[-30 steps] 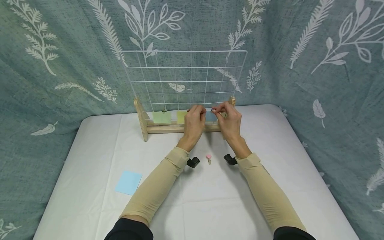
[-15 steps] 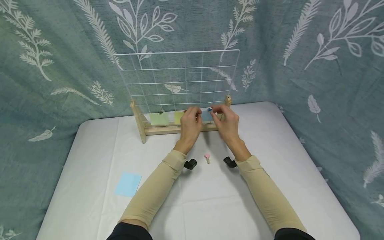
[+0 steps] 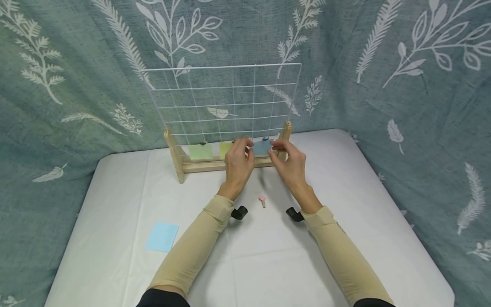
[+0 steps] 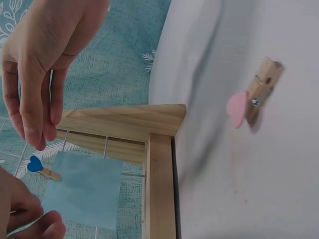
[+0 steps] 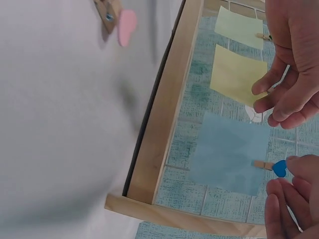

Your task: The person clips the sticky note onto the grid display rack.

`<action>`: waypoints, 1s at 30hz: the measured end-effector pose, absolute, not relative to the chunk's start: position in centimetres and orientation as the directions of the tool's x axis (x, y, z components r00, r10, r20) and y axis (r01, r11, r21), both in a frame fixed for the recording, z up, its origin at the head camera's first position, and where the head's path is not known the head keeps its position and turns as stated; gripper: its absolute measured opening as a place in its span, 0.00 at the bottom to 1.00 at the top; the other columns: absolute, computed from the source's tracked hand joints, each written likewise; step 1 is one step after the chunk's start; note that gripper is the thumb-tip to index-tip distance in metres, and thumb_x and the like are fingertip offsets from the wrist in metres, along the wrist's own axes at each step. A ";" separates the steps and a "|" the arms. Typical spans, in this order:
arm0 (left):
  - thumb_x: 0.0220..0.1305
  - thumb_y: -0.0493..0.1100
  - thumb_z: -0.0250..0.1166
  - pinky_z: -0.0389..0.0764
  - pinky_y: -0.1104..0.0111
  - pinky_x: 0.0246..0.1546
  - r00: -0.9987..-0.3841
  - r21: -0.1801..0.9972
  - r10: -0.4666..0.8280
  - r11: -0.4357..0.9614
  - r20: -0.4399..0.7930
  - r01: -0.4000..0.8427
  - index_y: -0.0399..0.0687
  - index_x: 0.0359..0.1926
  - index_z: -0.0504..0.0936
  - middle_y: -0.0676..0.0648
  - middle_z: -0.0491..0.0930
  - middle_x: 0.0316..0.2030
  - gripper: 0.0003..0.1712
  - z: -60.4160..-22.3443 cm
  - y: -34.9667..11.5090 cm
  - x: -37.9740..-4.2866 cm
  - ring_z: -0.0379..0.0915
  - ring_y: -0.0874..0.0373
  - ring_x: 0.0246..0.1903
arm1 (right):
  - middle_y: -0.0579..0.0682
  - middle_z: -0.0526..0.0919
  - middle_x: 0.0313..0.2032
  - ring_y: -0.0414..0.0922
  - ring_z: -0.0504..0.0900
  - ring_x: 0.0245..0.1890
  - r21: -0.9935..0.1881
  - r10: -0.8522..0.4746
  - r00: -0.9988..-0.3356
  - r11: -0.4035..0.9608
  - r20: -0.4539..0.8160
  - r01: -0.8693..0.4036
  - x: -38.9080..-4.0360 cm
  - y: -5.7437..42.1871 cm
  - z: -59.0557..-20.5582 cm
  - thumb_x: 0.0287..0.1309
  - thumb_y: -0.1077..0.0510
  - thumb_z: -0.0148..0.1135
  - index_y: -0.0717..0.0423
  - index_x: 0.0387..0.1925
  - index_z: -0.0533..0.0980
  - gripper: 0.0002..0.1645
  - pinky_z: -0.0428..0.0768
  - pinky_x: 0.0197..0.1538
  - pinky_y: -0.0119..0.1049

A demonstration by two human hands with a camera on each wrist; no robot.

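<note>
A blue paper square (image 5: 224,154) hangs on the low part of the white wire grid (image 3: 234,103), pinned at its top edge by a wooden clothespin with a blue heart (image 4: 35,164). My right hand (image 3: 292,166) is just right of this clothespin, thumb and fingertips close to the heart but apart from it in the left wrist view. To the square's left is my left hand (image 3: 238,164), fingers loosely bent with nothing between them. It partly covers a yellow square (image 5: 237,74). Farther left hangs a pale green square (image 3: 200,152) on its own clothespin.
The grid stands in a wooden base (image 3: 203,167) at the back of the white-covered table (image 3: 115,204). A clothespin with a pink heart (image 4: 238,109) lies in front of it. A loose light-blue square (image 3: 162,237) lies left of my left forearm. A patterned curtain (image 3: 345,64) hangs behind.
My right hand has let go of the blue-heart clothespin and drawn slightly right. My left hand has moved a little away from the blue square. The head view has shifted slightly.
</note>
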State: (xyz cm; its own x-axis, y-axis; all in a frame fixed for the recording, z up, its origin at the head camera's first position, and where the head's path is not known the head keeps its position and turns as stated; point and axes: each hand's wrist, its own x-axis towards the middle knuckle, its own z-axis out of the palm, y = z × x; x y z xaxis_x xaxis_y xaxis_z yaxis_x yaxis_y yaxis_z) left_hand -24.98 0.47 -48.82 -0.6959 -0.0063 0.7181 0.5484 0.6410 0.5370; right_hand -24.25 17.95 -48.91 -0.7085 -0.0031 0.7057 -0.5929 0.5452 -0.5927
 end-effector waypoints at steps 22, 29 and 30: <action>0.65 0.39 0.74 0.81 0.62 0.32 -0.731 0.549 0.066 0.616 0.679 0.565 0.41 0.38 0.87 0.45 0.88 0.36 0.06 -51.1 -2.0 -22.9 0.84 0.49 0.31 | 0.55 0.92 0.40 0.52 0.91 0.38 -0.643 -0.083 -0.793 0.538 0.603 -0.545 -21.6 18.5 -51.8 0.62 0.63 0.75 0.62 0.43 0.86 0.10 0.88 0.45 0.49; 0.66 0.39 0.73 0.80 0.62 0.31 -0.764 0.569 0.069 0.626 0.641 0.534 0.41 0.39 0.87 0.45 0.88 0.37 0.05 -51.7 -2.9 -22.0 0.84 0.49 0.31 | 0.51 0.92 0.36 0.48 0.91 0.35 -0.655 -0.086 -0.817 0.553 0.570 -0.515 -21.2 18.4 -52.4 0.64 0.60 0.74 0.57 0.42 0.87 0.06 0.87 0.42 0.48; 0.66 0.39 0.74 0.80 0.62 0.31 -0.764 0.567 0.068 0.629 0.641 0.531 0.41 0.39 0.87 0.45 0.88 0.37 0.05 -51.8 -3.0 -22.0 0.84 0.49 0.31 | 0.51 0.92 0.36 0.49 0.91 0.35 -0.656 -0.089 -0.819 0.553 0.566 -0.514 -21.1 18.4 -52.4 0.64 0.60 0.74 0.57 0.41 0.87 0.06 0.87 0.42 0.49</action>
State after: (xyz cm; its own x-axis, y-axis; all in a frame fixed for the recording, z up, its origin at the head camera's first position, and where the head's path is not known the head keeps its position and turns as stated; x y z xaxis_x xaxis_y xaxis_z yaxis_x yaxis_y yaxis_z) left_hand -21.99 -3.04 -51.82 -0.7642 0.0676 0.6414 0.5315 0.6294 0.5669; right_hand -21.12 18.44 -52.40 -0.8193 -0.0889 0.5664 -0.5137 0.5527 -0.6562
